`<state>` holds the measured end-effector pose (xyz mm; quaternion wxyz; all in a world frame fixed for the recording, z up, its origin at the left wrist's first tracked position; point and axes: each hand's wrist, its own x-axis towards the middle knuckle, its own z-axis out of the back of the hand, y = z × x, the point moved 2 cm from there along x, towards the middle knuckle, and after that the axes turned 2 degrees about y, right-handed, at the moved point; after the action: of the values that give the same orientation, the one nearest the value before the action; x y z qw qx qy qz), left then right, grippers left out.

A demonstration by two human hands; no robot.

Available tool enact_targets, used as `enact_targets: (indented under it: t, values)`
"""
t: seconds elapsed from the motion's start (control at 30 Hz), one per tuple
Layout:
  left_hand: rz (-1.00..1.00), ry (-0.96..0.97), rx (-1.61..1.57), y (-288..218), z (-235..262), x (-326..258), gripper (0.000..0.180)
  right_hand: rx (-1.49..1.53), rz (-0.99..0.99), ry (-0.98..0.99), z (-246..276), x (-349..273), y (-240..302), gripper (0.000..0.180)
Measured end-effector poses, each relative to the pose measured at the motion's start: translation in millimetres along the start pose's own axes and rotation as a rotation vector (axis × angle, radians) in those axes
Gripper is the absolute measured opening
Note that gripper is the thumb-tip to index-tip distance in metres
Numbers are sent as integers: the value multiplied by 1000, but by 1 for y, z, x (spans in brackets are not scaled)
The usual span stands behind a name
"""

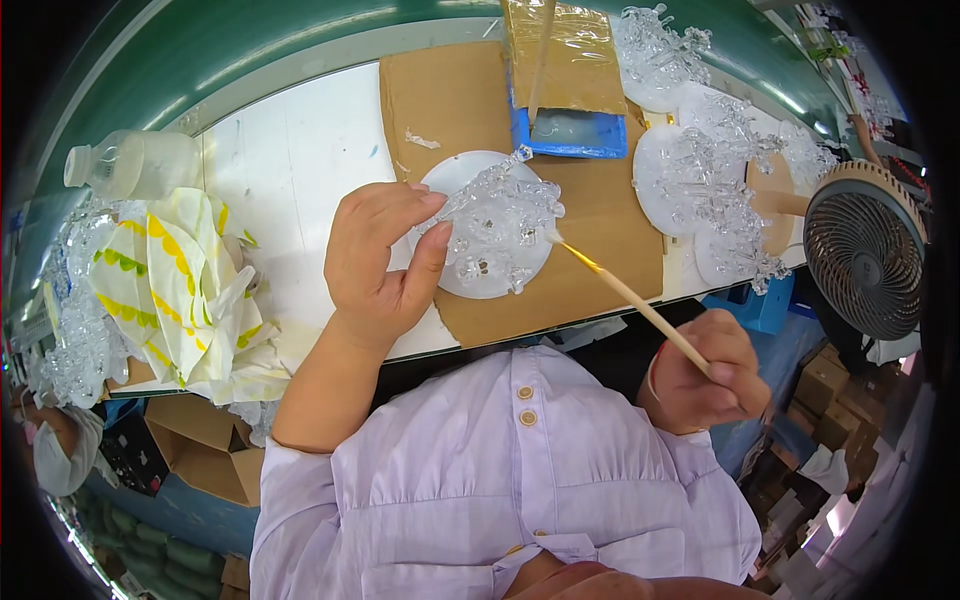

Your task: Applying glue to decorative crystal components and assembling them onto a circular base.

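My left hand (378,262) pinches the left edge of a clear plastic ornament (497,222) that lies on a round white disc (440,185). The disc rests on a brown cardboard sheet (600,215) on the white table. My right hand (708,378) is closed around a thin wooden stick (635,300). The stick's tip, wet with amber glue, touches the right side of the ornament.
Several more discs with clear ornaments (705,175) lie at the right. A blue tray under a brown taped box (565,60) stands at the back. A small fan (865,245) is at the far right. A yellow-and-white cloth (190,290) and a plastic bottle (135,163) lie left.
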<state>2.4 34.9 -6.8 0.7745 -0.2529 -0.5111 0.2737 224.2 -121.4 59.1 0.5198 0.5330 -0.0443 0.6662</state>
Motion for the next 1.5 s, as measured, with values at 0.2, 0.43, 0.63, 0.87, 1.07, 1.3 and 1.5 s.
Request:
enact_targets:
  t: [0.2,0.43,0.63,0.87,1.07,1.3,1.5]
  values:
    - [4,-3,-5,-1,0,0,23,66,52,265,-23,0,-13,21]
    - [-1,-9,1,0,0,-1,23,103,-23,311,-32,-6,-27,8]
    - [6,-16,-26,2,-2,-2,23,147,-32,299,-46,-7,-33,6]
    - [13,-22,-27,1,-1,-1,22,130,-128,258,-58,-4,-39,12]
    - [20,-23,-21,-1,1,-1,22,95,-42,311,-71,25,-26,14]
    - [34,-10,-2,-2,-1,-2,23,12,54,325,-90,54,-16,13]
    - [62,-26,-33,0,-3,-4,21,39,72,275,-108,64,-17,17]
